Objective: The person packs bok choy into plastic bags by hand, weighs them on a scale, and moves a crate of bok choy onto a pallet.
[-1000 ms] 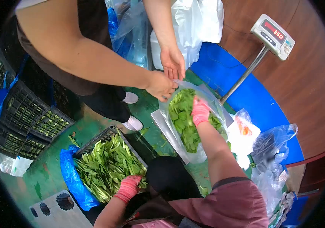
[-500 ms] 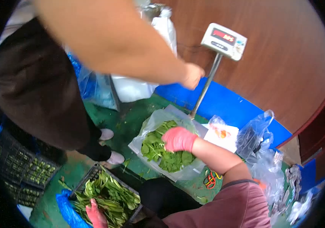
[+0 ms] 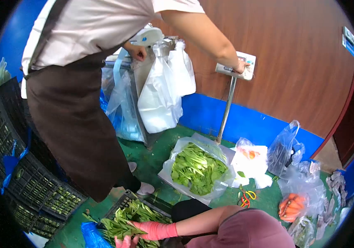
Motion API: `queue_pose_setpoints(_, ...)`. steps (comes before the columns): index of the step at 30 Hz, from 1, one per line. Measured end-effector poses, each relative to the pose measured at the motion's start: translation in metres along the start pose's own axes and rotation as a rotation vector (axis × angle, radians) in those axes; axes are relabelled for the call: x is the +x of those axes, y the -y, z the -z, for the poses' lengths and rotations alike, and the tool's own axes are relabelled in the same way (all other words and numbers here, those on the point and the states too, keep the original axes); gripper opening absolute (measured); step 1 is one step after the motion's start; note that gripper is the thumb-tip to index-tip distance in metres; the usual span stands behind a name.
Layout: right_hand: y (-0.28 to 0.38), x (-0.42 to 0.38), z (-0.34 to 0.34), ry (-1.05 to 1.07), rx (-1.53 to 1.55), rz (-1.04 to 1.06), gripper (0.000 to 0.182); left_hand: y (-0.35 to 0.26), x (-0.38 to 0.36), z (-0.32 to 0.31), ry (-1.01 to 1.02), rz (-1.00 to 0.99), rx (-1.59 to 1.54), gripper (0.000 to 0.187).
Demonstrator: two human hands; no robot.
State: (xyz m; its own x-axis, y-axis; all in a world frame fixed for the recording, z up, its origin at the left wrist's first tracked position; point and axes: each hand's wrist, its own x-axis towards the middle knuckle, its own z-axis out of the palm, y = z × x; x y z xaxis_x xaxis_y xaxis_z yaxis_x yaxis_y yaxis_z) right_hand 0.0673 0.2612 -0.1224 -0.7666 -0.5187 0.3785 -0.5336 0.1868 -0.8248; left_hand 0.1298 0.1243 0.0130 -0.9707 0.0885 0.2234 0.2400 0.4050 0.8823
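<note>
Both my hands, in pink gloves, are low in the head view at a black crate (image 3: 121,202) of long leafy greens (image 3: 121,223). My right hand (image 3: 150,230) reaches in from the right, its fingers closed among the leaves and partly hidden by them. Close below it, my left hand (image 3: 127,241) has its fingers curled at the greens, cut off by the frame's bottom edge. In front of me, an open clear plastic bag (image 3: 166,165) full of leafy greens rests on the platform of a scale (image 3: 225,111). A co-worker's hand (image 3: 242,66) touches the scale's display head.
The co-worker in a brown apron (image 3: 73,132) stands at the left beside stacked black crates (image 3: 40,186). White plastic bags (image 3: 160,99) hang behind. On the green floor lie red-and-yellow scissors (image 3: 247,199), bagged carrots (image 3: 292,208) and clear bags (image 3: 282,153).
My right hand has left the bagged greens on the scale and moved down left into the crate beside my left hand. The co-worker's hand has reached the display. The view has shifted.
</note>
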Motion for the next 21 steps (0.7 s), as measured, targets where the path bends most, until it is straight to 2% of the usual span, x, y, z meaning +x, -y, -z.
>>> queue_pose_setpoints(2,0.004,0.003,0.003,-0.144,0.007,0.024,0.070,0.009,-0.007,0.016,-0.104,0.145,-0.224,0.027)
queue_pose_setpoints(3,-0.037,0.015,-0.013,0.082,0.589,-0.284,0.060,0.081,-0.005,0.010,-0.256,0.188,-0.826,0.052)
queue_pose_setpoints(4,-0.016,0.032,0.013,0.023,0.118,-0.278,0.053,0.066,-0.009,0.023,-0.268,0.366,-0.792,0.068)
queue_pose_setpoints(5,-0.021,0.030,0.014,-0.103,-0.404,-0.305,0.039,0.064,-0.015,0.029,-0.375,0.427,-0.666,0.064)
queue_pose_setpoints(6,-0.056,0.041,0.012,-0.022,-0.128,-0.625,0.030,0.077,-0.029,0.035,-0.473,0.500,-0.537,0.059)
queue_pose_setpoints(7,-0.020,0.061,0.034,-0.310,0.270,-0.515,0.028,0.117,-0.044,0.044,-0.412,0.434,-0.471,0.056)
queue_pose_setpoints(8,-0.067,0.061,0.025,-0.243,-0.263,-0.416,0.030,0.116,-0.041,0.045,-0.600,0.537,-0.858,0.055)
queue_pose_setpoints(9,-0.093,0.063,0.015,-0.283,-0.455,-0.411,0.035,0.115,-0.036,0.046,-0.670,0.513,-0.829,0.056)
queue_pose_setpoints(10,-0.110,0.074,0.012,-0.207,-0.273,-0.585,0.043,0.115,-0.035,0.046,-0.719,0.489,-0.800,0.056)
queue_pose_setpoints(11,-0.149,0.081,-0.004,-0.187,-0.487,-0.491,0.029,0.117,-0.031,0.045,-0.750,0.460,-0.701,0.056)
queue_pose_setpoints(12,-0.138,0.093,-0.010,-0.117,-0.430,-0.549,0.031,0.122,-0.029,0.045,-0.759,0.427,-0.607,0.055)
queue_pose_setpoints(14,-0.140,0.110,-0.040,-0.209,0.110,-0.573,0.037,0.135,-0.036,0.048,-0.708,0.489,-0.511,0.053)
queue_pose_setpoints(16,-0.040,0.137,-0.029,0.298,0.159,-0.638,0.059,0.138,-0.035,0.046,-0.687,0.517,-0.468,0.051)
queue_pose_setpoints(17,-0.092,0.119,-0.080,0.186,-0.559,-0.872,0.059,0.120,-0.028,0.045,-0.672,0.578,-0.497,0.051)
queue_pose_setpoints(18,-0.081,0.115,-0.088,0.128,-0.752,-0.869,0.060,0.124,-0.025,0.043,-0.675,0.540,-0.481,0.051)
queue_pose_setpoints(19,-0.160,0.115,-0.121,-0.146,-0.175,-1.077,0.062,0.127,-0.026,0.045,-0.649,0.508,-0.504,0.052)
queue_pose_setpoints(20,-0.090,0.123,-0.079,0.011,-0.106,-1.219,0.054,0.142,-0.031,0.048,-0.635,0.464,-0.568,0.051)
queue_pose_setpoints(21,-0.128,0.116,-0.091,0.128,-0.183,-1.123,0.049,0.131,-0.031,0.049,-0.609,0.453,-0.534,0.050)
